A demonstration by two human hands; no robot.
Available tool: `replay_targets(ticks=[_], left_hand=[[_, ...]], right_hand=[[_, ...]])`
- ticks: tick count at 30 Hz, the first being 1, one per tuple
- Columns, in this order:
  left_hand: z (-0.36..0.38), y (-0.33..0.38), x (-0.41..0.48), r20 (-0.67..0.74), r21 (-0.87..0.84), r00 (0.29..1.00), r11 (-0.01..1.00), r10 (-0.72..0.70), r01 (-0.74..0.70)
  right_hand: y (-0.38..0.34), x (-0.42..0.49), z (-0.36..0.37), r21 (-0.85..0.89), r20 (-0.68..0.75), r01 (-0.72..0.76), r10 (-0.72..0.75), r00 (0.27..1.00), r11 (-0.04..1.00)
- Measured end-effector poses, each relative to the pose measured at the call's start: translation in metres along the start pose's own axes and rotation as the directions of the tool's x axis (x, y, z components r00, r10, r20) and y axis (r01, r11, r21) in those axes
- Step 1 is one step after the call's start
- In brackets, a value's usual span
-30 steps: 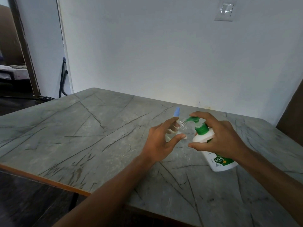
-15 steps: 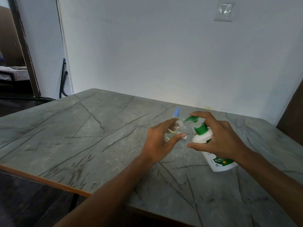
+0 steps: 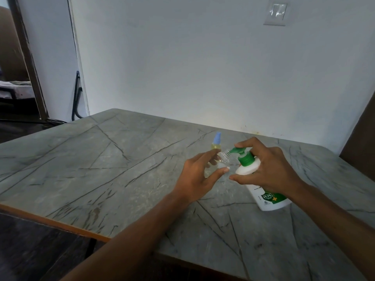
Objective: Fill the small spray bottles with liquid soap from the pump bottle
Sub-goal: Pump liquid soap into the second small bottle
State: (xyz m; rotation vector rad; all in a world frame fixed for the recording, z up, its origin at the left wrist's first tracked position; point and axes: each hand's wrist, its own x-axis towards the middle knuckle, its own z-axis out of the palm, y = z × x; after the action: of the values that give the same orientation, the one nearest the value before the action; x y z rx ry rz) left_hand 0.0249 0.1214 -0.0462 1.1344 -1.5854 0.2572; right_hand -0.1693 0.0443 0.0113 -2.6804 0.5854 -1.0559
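Grey table (image 3: 101,159) hosts two spray bottles (image 3: 217,141) (image 3: 224,157) and one pump bottle (image 3: 247,168).

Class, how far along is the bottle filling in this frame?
Done: the blue-capped bottle stands with yellowish liquid inside. In hand: left hand holds an uncapped clear bottle; right hand tilts the pump bottle, nozzle at its neck. Left: finishing that fill, then capping.

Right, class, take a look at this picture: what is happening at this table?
A person is set to fill a small clear bottle with soap. The left hand holds it uncapped. The right hand holds a tilted white pump bottle, a finger over its green pump head, and the nozzle meets the small bottle's neck. A blue-capped spray bottle of yellowish liquid stands on the table behind.
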Motion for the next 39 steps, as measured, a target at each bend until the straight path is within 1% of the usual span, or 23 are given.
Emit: replay_targets(ticks=[5, 10, 13, 20, 23, 27, 32, 39], left_hand=[[0.0001, -0.0011, 0.0, 0.01, 0.006, 1.0, 1.0, 0.016, -0.016], [-0.0022, -0.0005, 0.0029, -0.029, -0.025, 0.999, 0.999, -0.02, 0.02], [-0.002, 0.0002, 0.0038, -0.03, -0.028, 0.999, 1.0, -0.016, 0.015], [-0.0011, 0.0007, 0.0043, -0.034, -0.05, 0.999, 0.999, -0.024, 0.022], [-0.0006, 0.0016, 0.0041, -0.034, -0.074, 0.999, 0.997, -0.027, 0.024], [-0.0005, 0.0031, 0.0037, -0.044, -0.078, 0.999, 0.997, -0.026, 0.022], [-0.0021, 0.0017, 0.0037, -0.041, -0.095, 0.998, 0.995, -0.037, 0.033], [0.0001, 0.0031, 0.0014, -0.004, -0.028, 1.0, 1.0, 0.002, -0.002]], right_hand=[[0.0008, 0.0009, -0.0006, -0.02, 0.014, -0.014, 0.014, 1.0, 1.0], [0.0013, 0.0, -0.0011, -0.092, 0.038, 0.019, -0.015, 0.999, 0.996], [0.002, -0.0017, -0.0018, -0.094, 0.032, 0.024, -0.021, 0.999, 0.995], [0.0025, -0.0037, -0.0017, -0.179, -0.001, 0.085, -0.087, 0.996, 0.98], [0.0026, -0.0042, -0.0016, -0.161, -0.002, 0.088, -0.09, 0.996, 0.983], [0.0039, -0.0016, -0.0019, -0.085, 0.012, 0.057, -0.056, 0.998, 0.995], [0.0055, 0.0028, 0.0001, -0.052, 0.025, 0.041, -0.04, 0.999, 0.998], [0.0044, 0.0006, 0.0003, -0.001, -0.032, 0.048, -0.048, 0.998, 0.999]])
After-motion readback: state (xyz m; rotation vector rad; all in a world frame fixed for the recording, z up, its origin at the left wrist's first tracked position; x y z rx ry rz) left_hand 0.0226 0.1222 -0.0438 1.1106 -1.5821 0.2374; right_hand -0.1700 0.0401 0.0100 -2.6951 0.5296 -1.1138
